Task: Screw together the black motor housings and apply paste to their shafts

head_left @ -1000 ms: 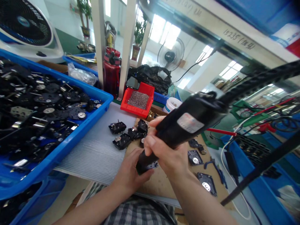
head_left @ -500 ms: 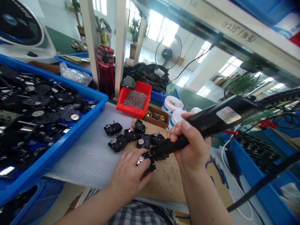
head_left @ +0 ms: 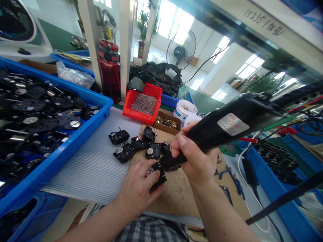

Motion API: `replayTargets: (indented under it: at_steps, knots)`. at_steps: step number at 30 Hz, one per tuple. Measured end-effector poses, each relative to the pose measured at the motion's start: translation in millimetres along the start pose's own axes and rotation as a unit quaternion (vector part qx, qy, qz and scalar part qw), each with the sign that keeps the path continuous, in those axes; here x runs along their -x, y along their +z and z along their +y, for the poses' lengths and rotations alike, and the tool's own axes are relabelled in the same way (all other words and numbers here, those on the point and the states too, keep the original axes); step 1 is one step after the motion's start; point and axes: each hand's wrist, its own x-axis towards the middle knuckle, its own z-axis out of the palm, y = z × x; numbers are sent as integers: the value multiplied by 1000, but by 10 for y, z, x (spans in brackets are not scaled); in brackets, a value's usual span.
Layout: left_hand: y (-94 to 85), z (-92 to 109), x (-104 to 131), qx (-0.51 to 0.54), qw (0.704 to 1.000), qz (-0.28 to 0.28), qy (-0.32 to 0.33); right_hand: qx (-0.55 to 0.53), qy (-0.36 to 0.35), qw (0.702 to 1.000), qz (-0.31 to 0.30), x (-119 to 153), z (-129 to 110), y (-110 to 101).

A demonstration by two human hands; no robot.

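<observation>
A black part with a round metal piece (head_left: pixel 159 174) lies on the brown board (head_left: pixel 181 191), and my left hand (head_left: pixel 141 181) has its fingers wrapped round it. My right hand (head_left: pixel 194 154) grips a black power tool (head_left: pixel 227 124) with a pale label. The tool slants down to the left, its tip right beside the held part; the exact contact is hidden. Several similar black parts (head_left: pixel 124 152) lie just behind my left hand.
On the left stands a blue tray (head_left: pixel 101 114) full of black parts. Behind the work are a red bin (head_left: pixel 128 112) of small screws, a cardboard box (head_left: pixel 161 127) of brass pieces and a white tub (head_left: pixel 180 109). Pliers (head_left: pixel 237 183) and cables lie right; a blue crate (head_left: pixel 267 178) stands beyond.
The tool in my right hand has swung slightly left and its body appears larger. My left hand stays on the same black part. The whole view has shifted a little.
</observation>
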Motion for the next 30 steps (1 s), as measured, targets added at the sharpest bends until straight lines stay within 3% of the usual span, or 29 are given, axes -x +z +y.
replayTargets:
  at_steps: [19, 24, 30]
  knots:
    - [14, -25, 7, 1, 1000, 19, 23, -6, 24, 1000, -19, 17, 51, -1]
    - [-8, -9, 9, -10, 1000, 2, 20, -5, -33, 999, 43, 32, -140, -99]
    - [-35, 19, -24, -25, 999, 15, 23, 3, 2, 998, 68, 93, -217, -177]
